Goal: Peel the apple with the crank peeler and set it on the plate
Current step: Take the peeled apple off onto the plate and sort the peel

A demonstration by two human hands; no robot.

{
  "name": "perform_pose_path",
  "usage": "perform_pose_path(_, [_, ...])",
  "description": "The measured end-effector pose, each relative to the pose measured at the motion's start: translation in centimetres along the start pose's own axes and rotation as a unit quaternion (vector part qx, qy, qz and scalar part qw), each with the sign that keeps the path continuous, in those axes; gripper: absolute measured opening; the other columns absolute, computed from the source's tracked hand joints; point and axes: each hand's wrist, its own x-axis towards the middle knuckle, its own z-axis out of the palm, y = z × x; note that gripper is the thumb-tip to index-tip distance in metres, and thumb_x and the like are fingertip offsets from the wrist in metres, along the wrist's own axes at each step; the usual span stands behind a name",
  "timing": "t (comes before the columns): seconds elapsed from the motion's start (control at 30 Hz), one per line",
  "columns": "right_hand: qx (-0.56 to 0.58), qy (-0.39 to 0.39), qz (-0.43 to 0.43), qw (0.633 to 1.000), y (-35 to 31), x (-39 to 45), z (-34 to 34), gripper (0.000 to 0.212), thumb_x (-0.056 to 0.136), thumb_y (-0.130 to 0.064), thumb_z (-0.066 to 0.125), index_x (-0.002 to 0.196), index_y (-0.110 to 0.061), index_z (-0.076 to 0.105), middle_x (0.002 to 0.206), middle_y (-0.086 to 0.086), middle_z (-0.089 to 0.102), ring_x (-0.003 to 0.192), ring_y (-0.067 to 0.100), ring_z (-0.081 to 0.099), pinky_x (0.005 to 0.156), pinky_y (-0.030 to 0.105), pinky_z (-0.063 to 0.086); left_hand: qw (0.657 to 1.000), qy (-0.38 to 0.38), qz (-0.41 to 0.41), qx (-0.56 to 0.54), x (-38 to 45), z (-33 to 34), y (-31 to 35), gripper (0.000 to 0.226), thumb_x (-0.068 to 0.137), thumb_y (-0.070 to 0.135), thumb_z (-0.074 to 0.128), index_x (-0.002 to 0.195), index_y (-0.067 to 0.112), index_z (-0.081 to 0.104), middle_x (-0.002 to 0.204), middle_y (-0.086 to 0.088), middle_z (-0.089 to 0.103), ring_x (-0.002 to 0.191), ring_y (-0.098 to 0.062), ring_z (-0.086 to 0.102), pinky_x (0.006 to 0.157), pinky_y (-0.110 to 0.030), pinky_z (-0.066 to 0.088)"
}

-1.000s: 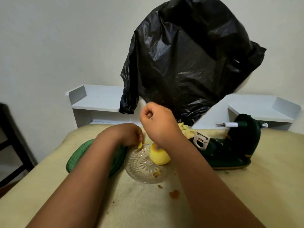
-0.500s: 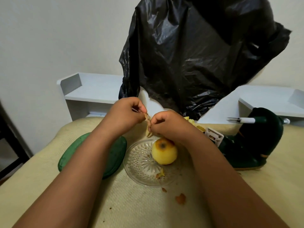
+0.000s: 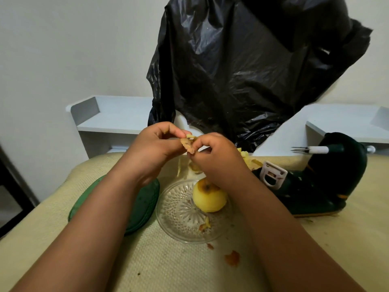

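Upright, peeled apple (image 3: pixel 209 198), stem-end skyward.

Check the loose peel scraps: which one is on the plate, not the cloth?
The yellowish scrap lying on the glass plate, in front of the apple. The orange scrap lies on the cloth.

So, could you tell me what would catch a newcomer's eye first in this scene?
Probably the big black plastic bag hanging at the back. Below it, the left hand and right hand pinch a scrap of peel above the glass plate, where the peeled apple sits. The green crank peeler stands to the right.
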Motion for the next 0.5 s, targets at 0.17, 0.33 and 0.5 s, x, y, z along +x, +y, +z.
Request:
perform_pose_path(0.17, [0.058, 0.012, 0.018, 0.998, 0.1, -0.1, -0.6, 0.009, 0.086, -0.016, 0.069, 0.077, -0.017, 0.072, 0.057, -0.015, 0.059, 0.049, 0.001, 0.05, 0.048, 0.019, 0.042, 0.998, -0.006, -0.009, -0.056, -0.1, 0.3, 0.0, 0.019, 0.08, -0.014, 0.068, 0.079, 0.004, 0.062, 0.088, -0.004, 0.078, 0.081, -0.015, 0.075, 0.074, -0.025, 0.062])
perform_pose_path(0.33, [0.158, 0.033, 0.038, 0.986, 0.0, -0.2, -1.1, 0.009, 0.083, -0.011, 0.069, 0.076, -0.017, 0.071, 0.068, -0.002, 0.066, 0.063, 0.008, 0.058, 0.059, 0.025, 0.047, 1.0, -0.009, 0.0, -0.026, -0.1, 0.4, -0.6, 0.018, 0.07, -0.006, 0.076, 0.075, 0.007, 0.065, 0.092, -0.003, 0.077, 0.089, -0.018, 0.074, 0.075, -0.026, 0.061])
perform_pose_path(0.5, [0.175, 0.049, 0.007, 0.983, -0.1, -0.1, -1.1, 0.015, 0.079, -0.006, 0.074, 0.075, -0.019, 0.068, 0.073, 0.0, 0.072, 0.075, 0.012, 0.07, 0.069, 0.027, 0.058, 0.999, -0.027, 0.034, 0.033, 0.0, 0.4, -1.0, 0.025, 0.077, -0.01, 0.075, 0.071, 0.013, 0.069, 0.099, -0.003, 0.077, 0.091, -0.02, 0.074, 0.075, -0.027, 0.06])
